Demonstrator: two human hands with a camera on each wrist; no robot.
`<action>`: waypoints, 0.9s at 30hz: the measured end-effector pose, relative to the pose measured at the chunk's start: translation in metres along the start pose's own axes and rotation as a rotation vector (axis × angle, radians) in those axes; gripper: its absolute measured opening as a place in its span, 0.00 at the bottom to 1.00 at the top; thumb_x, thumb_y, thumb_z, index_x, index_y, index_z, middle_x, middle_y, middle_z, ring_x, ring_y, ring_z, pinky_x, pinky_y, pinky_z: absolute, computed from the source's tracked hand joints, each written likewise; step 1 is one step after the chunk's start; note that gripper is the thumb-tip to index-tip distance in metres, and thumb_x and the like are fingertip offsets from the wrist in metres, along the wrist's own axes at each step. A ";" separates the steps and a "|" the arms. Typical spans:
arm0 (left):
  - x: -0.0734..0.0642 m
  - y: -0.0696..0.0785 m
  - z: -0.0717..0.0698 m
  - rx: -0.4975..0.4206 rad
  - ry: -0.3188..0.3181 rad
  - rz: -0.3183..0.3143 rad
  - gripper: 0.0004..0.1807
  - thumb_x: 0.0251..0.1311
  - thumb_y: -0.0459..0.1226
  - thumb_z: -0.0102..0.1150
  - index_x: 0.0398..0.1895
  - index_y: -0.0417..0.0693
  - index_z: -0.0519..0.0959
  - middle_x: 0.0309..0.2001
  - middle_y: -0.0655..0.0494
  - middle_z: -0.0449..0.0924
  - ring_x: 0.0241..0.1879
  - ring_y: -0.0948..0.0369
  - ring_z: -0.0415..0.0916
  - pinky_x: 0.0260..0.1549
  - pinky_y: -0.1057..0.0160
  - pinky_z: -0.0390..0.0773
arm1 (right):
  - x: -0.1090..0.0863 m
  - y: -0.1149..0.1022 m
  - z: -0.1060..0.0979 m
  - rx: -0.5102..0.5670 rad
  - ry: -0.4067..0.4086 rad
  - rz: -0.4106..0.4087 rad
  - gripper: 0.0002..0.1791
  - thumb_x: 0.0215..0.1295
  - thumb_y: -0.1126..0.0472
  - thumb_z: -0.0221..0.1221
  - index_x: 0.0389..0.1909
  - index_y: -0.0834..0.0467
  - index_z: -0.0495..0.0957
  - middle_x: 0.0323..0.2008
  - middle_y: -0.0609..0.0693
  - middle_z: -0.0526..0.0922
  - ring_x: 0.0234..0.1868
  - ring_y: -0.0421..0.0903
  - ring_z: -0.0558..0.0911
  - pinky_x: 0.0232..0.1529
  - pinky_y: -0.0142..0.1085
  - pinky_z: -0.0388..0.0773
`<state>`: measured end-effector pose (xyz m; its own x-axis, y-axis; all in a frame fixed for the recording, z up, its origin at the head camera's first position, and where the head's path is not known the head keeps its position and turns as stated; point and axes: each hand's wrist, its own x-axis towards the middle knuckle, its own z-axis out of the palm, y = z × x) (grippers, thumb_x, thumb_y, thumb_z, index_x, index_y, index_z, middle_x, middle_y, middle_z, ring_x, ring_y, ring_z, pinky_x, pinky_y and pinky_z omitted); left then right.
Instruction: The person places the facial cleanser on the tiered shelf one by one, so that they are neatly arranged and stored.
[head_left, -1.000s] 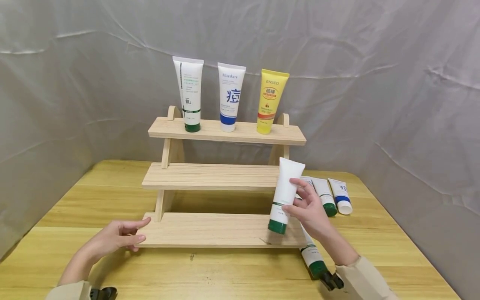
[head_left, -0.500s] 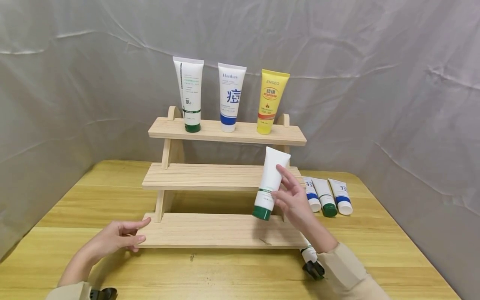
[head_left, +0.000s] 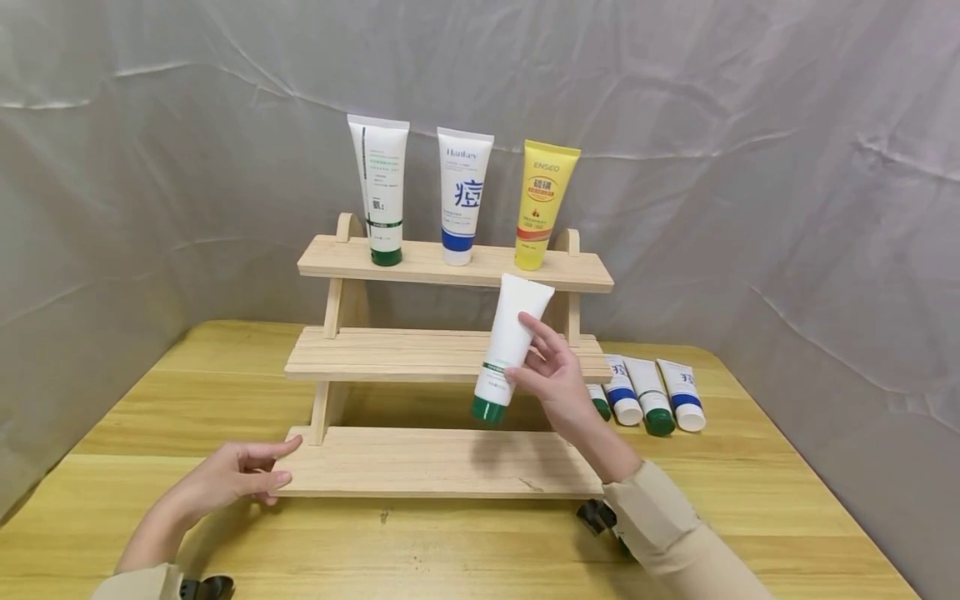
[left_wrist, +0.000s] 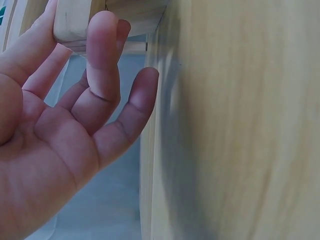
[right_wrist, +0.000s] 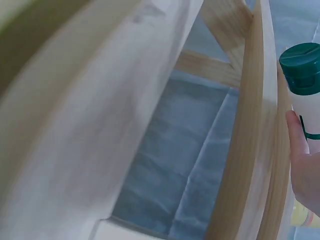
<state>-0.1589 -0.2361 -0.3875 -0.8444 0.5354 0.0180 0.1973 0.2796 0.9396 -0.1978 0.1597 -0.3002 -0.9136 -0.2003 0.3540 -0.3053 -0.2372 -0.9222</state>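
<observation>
A three-tier wooden display stand (head_left: 442, 462) is on the table. At the left end of its bottom shelf, my left hand (head_left: 225, 475) pinches the board between thumb and fingers; some fingers are bent free of the wood in the left wrist view. My right hand (head_left: 558, 375) holds a white squeeze tube (head_left: 510, 329) with a green cap, cap down and slightly tilted, in front of the middle shelf and apart from it. In the right wrist view the green cap (right_wrist: 302, 70) shows beside the shelf edges. Part of the tube lies outside that view.
Standing on the top shelf are a white tube with a green cap (head_left: 384, 183), a white-and-blue tube (head_left: 463, 192) and a yellow tube (head_left: 546, 200). Several tubes lie right of the stand, including a white-and-blue one (head_left: 682, 387). A grey cloth (head_left: 810, 208) hangs behind.
My right hand has carried the white tube left and upward, from above the bottom shelf's right end to the middle shelf's front. The left hand has stayed in place.
</observation>
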 end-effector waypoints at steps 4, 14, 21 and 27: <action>-0.002 0.002 0.000 0.013 0.005 -0.020 0.31 0.59 0.35 0.54 0.58 0.22 0.54 0.25 0.52 0.71 0.23 0.60 0.74 0.28 0.63 0.76 | 0.010 0.003 0.010 -0.016 -0.034 -0.103 0.35 0.51 0.83 0.52 0.62 0.64 0.58 0.54 0.58 0.64 0.50 0.50 0.72 0.46 0.38 0.72; 0.000 0.003 0.003 0.022 0.055 -0.049 0.31 0.57 0.35 0.56 0.58 0.25 0.58 0.45 0.25 0.67 0.23 0.58 0.75 0.27 0.61 0.76 | 0.037 0.004 0.040 -0.112 -0.070 -0.277 0.32 0.50 0.82 0.54 0.59 0.69 0.58 0.57 0.59 0.64 0.49 0.52 0.72 0.43 0.39 0.74; 0.001 0.003 0.002 0.028 0.056 -0.058 0.31 0.57 0.36 0.56 0.59 0.26 0.58 0.41 0.32 0.70 0.24 0.58 0.75 0.27 0.61 0.76 | 0.051 0.005 0.058 -0.167 -0.071 -0.326 0.31 0.49 0.82 0.55 0.57 0.69 0.61 0.57 0.59 0.63 0.51 0.54 0.71 0.43 0.41 0.75; 0.000 0.001 0.001 0.018 0.027 -0.032 0.31 0.58 0.35 0.55 0.58 0.24 0.56 0.25 0.49 0.68 0.23 0.59 0.74 0.26 0.62 0.76 | 0.058 0.012 0.072 -0.223 -0.130 -0.392 0.29 0.50 0.84 0.54 0.55 0.71 0.62 0.55 0.62 0.61 0.54 0.56 0.69 0.44 0.45 0.74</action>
<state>-0.1584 -0.2353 -0.3866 -0.8635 0.5044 -0.0022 0.1791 0.3107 0.9335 -0.2355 0.0768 -0.2790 -0.6811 -0.2568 0.6857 -0.6838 -0.1119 -0.7211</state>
